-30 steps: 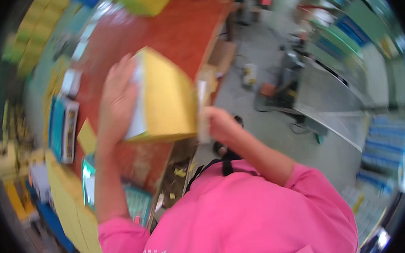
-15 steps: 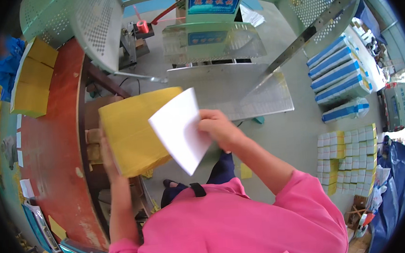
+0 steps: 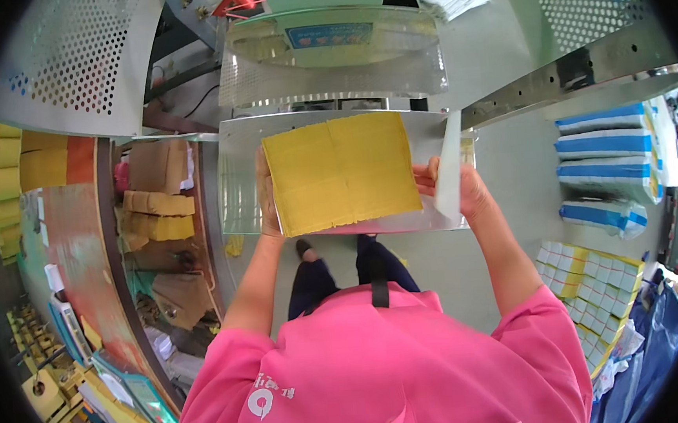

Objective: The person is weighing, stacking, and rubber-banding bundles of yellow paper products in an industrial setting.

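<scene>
A block of yellow paper (image 3: 343,176), with rough-edged sheets, is in front of me over the metal table of a machine (image 3: 238,152). My left hand (image 3: 266,197) grips its left side, mostly hidden behind the block's edge. On the other side, my right hand (image 3: 471,193) holds a white sheet of paper (image 3: 449,168) seen almost edge-on. The fingertips of that hand reach past the sheet to the block's right edge. Whether the block rests on the metal or hangs just above it, I cannot tell.
A clear guard (image 3: 329,63) stands behind the metal table, with perforated panels (image 3: 84,56) at the sides. To the left is a worn red table (image 3: 82,253). Wrapped blue-and-white packs (image 3: 603,146) and banded paper stacks (image 3: 592,288) lie at right.
I have turned toward the machine, and the yellow block has come over its metal table. My right hand has moved the white sheet from the block's front to its right side.
</scene>
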Motion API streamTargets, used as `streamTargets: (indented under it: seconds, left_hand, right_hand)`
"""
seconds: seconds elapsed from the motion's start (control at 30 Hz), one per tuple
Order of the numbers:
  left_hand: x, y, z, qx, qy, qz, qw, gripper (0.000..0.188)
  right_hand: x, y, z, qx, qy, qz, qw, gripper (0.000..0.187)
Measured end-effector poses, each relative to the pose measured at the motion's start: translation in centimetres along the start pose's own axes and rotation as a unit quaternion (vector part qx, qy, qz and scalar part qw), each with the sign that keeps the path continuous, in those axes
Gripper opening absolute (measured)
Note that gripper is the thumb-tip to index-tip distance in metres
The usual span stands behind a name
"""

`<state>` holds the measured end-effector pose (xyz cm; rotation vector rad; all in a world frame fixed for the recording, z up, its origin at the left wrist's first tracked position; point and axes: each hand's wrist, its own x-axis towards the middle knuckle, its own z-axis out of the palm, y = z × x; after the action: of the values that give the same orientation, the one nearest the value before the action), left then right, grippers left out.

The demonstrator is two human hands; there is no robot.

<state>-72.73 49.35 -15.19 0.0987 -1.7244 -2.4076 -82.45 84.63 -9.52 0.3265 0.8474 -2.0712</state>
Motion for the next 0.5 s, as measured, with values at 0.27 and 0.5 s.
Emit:
streamTargets:
  seconds: [0.27,0.5]
  left_hand:
    - [-0.5,1.1,-1.5,0.241,0.005,-0.039,0.970,0.052]
    - [-2.3,2.2,-1.5,-0.013,0.044,-0.127,0.991,0.062]
  right_hand:
    - [3.2,1.3,-3.4,-0.135,0.116,0.037,0.983,0.026]
    - [4.2,5.3,-1.8,-0.191,0.225,-0.108,0.949,0.050]
